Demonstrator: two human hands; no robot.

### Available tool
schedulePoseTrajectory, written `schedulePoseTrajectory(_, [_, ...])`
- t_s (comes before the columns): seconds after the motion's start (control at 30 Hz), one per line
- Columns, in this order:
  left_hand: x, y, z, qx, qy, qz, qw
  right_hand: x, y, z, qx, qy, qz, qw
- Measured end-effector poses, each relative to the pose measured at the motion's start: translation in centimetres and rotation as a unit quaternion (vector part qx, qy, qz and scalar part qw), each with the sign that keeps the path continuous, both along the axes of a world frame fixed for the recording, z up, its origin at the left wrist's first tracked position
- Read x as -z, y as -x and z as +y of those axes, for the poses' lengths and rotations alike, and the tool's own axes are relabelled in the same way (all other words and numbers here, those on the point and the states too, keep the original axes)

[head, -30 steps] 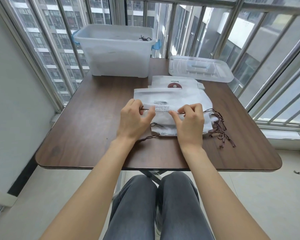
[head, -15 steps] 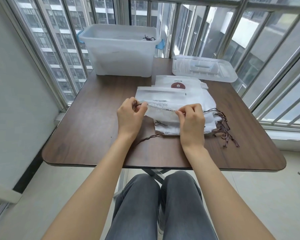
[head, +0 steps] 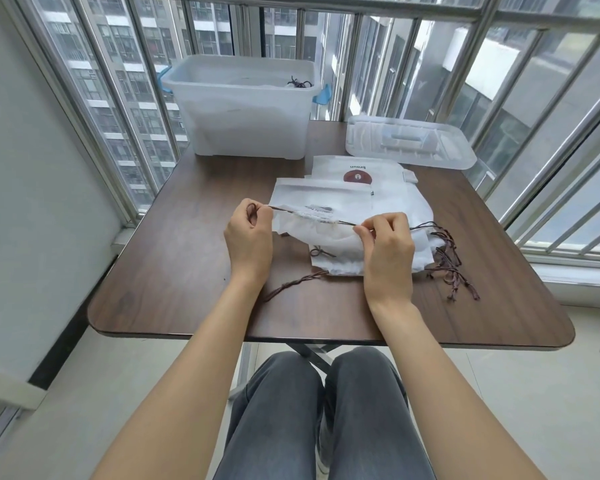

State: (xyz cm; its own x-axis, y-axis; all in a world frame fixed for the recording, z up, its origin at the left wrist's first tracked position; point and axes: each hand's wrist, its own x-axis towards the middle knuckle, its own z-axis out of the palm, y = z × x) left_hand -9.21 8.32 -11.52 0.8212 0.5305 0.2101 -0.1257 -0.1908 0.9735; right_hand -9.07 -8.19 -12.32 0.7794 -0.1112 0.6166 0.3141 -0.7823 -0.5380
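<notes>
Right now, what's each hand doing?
Left hand: pinches the brown cord.
Right hand: pinches the same cord, against the white bag.

1. We see a white pouch [head: 326, 237] threaded with a dark brown cord [head: 281, 210].
2. We see a table [head: 187, 271] in dark brown with a faint wood grain.
3. We note a translucent white bin [head: 250, 112] with blue latches [head: 321, 95], and a lid [head: 409, 143] of the same milky tone.
4. We find a white bag [head: 326, 168] bearing a maroon disc and dark lettering.
5. We see grey trousers [head: 281, 410].
</notes>
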Motion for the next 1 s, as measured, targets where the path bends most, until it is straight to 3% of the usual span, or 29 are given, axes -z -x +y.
schedulePoseTrajectory(0.43, [0.6,-0.8,0.5,-0.09,-0.066,0.021,0.994,-0.1,-0.5,-0.2,0.041,-0.089,-0.013,0.995])
schedulePoseTrajectory(1.0, [0.8,-0.9,0.8,-0.121,-0.095,0.018,0.988,-0.3,-0.2,-0.3,0.049,-0.095,-0.04,0.993])
